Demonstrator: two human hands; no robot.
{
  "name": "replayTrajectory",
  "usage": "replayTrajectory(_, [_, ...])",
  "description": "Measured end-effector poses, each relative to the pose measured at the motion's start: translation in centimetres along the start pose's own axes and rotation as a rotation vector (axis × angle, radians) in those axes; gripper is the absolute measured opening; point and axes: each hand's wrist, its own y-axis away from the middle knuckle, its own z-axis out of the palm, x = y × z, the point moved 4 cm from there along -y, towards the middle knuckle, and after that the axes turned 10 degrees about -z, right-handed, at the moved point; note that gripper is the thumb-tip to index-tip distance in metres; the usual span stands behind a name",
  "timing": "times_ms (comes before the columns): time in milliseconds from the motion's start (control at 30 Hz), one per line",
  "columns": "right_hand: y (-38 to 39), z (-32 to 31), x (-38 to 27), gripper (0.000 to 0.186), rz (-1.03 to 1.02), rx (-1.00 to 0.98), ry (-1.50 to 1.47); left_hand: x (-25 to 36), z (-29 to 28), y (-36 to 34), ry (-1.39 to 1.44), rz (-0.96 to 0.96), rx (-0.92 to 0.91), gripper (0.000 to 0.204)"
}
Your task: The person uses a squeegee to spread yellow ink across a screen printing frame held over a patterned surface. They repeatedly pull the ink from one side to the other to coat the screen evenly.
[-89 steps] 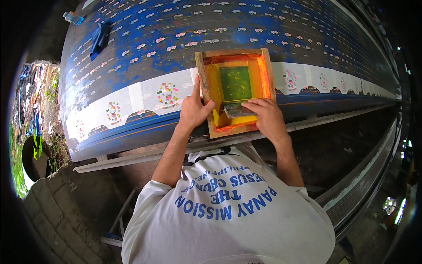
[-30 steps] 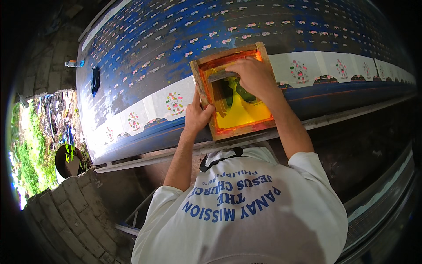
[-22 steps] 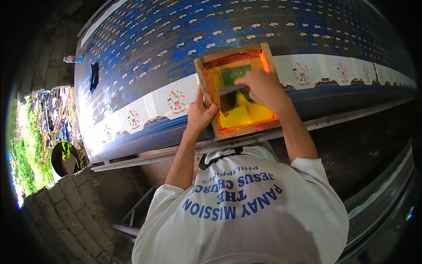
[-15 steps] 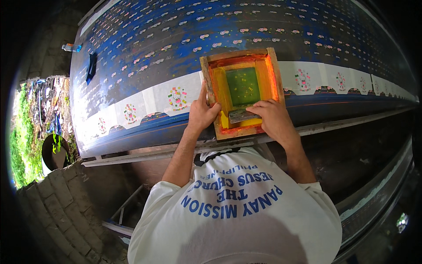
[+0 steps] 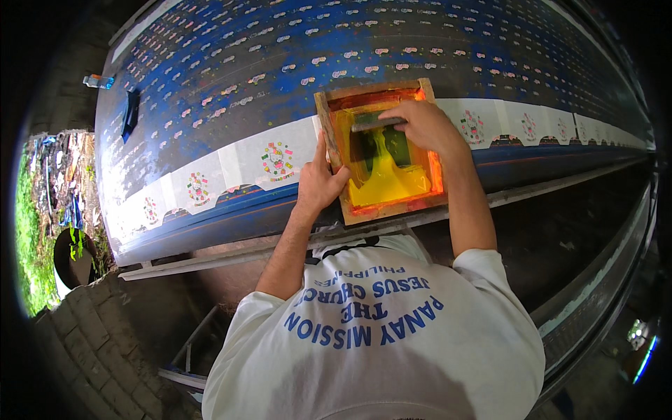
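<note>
A wooden screen-printing frame [image 5: 329, 136] with yellow ink on its mesh lies on a long blue printing table [image 5: 294, 63], over a row of white pieces with round coloured prints [image 5: 277, 159]. My left hand [image 5: 318, 185] presses flat on the frame's left edge. My right hand [image 5: 423, 126] grips a squeegee [image 5: 374, 124] at the far end of the frame, above a smear of yellow ink [image 5: 385, 178].
More printed white pieces [image 5: 528, 126] run on to the right along the table's near edge. A small bottle [image 5: 98, 81] and a dark object [image 5: 130, 112] lie at the far left of the table. Stone paving [image 5: 91, 343] and plants [image 5: 28, 231] are at lower left.
My right hand has carried the squeegee from the near end of the frame to its far end, and yellow ink now covers the mesh. My left hand stays on the frame's left edge.
</note>
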Motion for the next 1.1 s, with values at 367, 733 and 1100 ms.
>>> replayTrajectory(367, [12.8, 6.0, -4.0, 0.051, -0.11, 0.243, 0.231, 0.2, 0.1, 0.3, 0.031, -0.009, -0.005, 0.107])
replayTrajectory(733, [14.0, 5.6, -2.6, 0.05, -0.199, 0.333, 0.216, 1.8, 0.1, 0.6, -0.013, 0.002, 0.029, 0.104])
replayTrajectory(1100, [21.0, -4.7, 10.8, 0.05, -0.119, 0.297, 0.165, 14.4, 12.7, -1.2, -0.01, 0.035, 0.038, 0.111])
